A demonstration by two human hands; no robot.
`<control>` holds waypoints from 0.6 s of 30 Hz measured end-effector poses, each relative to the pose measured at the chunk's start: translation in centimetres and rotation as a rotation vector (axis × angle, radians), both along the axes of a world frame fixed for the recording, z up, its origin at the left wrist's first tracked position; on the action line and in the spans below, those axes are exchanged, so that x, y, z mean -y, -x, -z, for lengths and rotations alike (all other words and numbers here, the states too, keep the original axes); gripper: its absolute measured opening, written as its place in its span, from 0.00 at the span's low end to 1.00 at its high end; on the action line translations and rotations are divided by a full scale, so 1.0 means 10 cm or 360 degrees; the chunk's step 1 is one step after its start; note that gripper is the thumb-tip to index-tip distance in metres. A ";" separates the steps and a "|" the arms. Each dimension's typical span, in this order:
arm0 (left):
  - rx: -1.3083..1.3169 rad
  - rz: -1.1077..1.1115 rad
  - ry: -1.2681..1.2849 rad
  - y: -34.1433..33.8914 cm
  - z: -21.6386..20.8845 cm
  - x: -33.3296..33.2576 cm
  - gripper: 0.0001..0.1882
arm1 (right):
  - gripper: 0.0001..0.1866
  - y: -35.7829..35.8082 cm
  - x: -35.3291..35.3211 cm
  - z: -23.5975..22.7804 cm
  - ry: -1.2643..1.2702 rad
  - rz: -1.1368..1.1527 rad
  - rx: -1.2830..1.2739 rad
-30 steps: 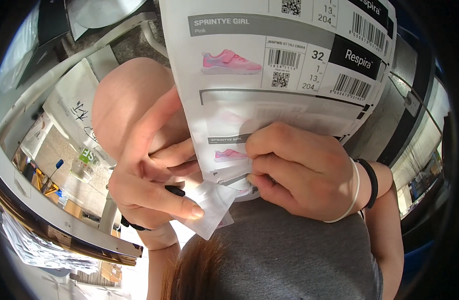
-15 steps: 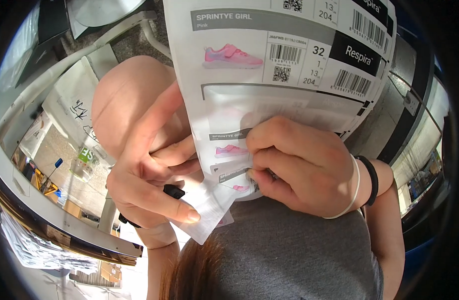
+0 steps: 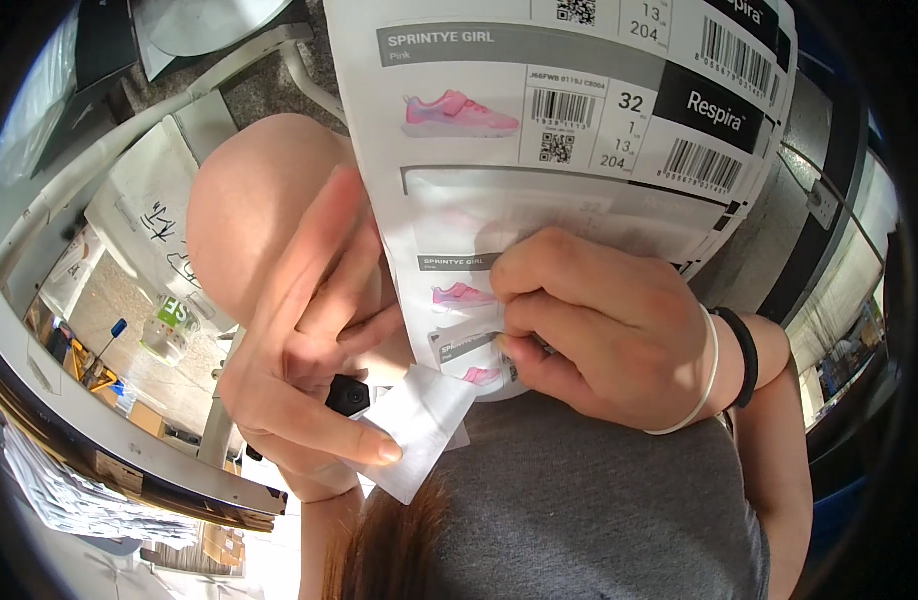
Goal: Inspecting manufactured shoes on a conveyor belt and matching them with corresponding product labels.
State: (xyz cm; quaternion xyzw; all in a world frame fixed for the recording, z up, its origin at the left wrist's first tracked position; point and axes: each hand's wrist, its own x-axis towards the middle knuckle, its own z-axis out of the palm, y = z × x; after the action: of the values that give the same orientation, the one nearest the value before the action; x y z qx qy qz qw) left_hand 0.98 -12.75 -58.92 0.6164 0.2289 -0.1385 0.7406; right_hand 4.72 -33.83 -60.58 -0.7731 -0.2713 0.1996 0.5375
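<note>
A large sheet of white shoe labels (image 3: 459,190) hangs in front of me, each printed with a pink sneaker, a grey band and barcodes. Its lower end narrows into a folded strip. My right hand (image 3: 599,330) pinches that lower part between thumb and bent fingers. Below it, a blank white paper flap (image 3: 419,430) sticks out to the lower left. My left hand (image 3: 314,350) is beside the sheet's left edge, fingers stretched out and the thumb lying over the flap. A small black device (image 3: 349,396) shows near the left palm.
My bare knee (image 3: 264,210) is behind the left hand. At the left are a whitish tube frame (image 3: 109,140), a plastic bottle with a green label (image 3: 169,330) and a stack of papers (image 3: 79,490). A dark metal frame (image 3: 809,240) stands at the right.
My left hand has turned slightly, its fingers now straighter and closer together. The white flap has swung up and folded over a little. My right hand keeps its pinch almost unmoved.
</note>
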 end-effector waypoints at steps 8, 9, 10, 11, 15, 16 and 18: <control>0.0193 -0.0100 -0.0065 0.13 -0.03 0.02 0.15 | 0.09 0.01 0.02 0.01 0.0029 -0.0011 0.0035; 0.0194 -0.0046 -0.0090 0.12 -0.07 0.01 0.14 | 0.09 0.00 0.02 0.01 0.0043 -0.0033 0.0055; 0.0196 0.0008 -0.0115 0.11 -0.10 -0.01 0.13 | 0.09 0.00 0.02 0.00 0.0042 -0.0034 0.0056; 0.0195 0.0009 -0.0116 0.12 -0.09 -0.04 0.13 | 0.09 0.01 0.02 0.00 0.0046 -0.0031 0.0050; 0.0297 0.0269 -0.0126 0.14 -0.10 -0.15 0.14 | 0.09 -0.01 0.04 -0.01 0.0070 -0.0087 0.0025; 0.0337 0.0283 -0.0093 0.15 -0.10 -0.16 0.14 | 0.09 0.00 0.03 -0.01 0.0068 -0.0088 0.0025; 0.0387 0.0351 -0.0002 0.15 -0.11 -0.25 0.13 | 0.10 0.02 0.02 0.01 0.0034 -0.0027 0.0002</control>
State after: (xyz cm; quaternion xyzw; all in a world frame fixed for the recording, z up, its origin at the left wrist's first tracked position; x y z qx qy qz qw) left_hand -0.48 -10.23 -57.81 0.6505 0.0687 -0.1431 0.7427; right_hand 4.50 -34.07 -60.66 -0.7765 -0.2761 0.2065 0.5274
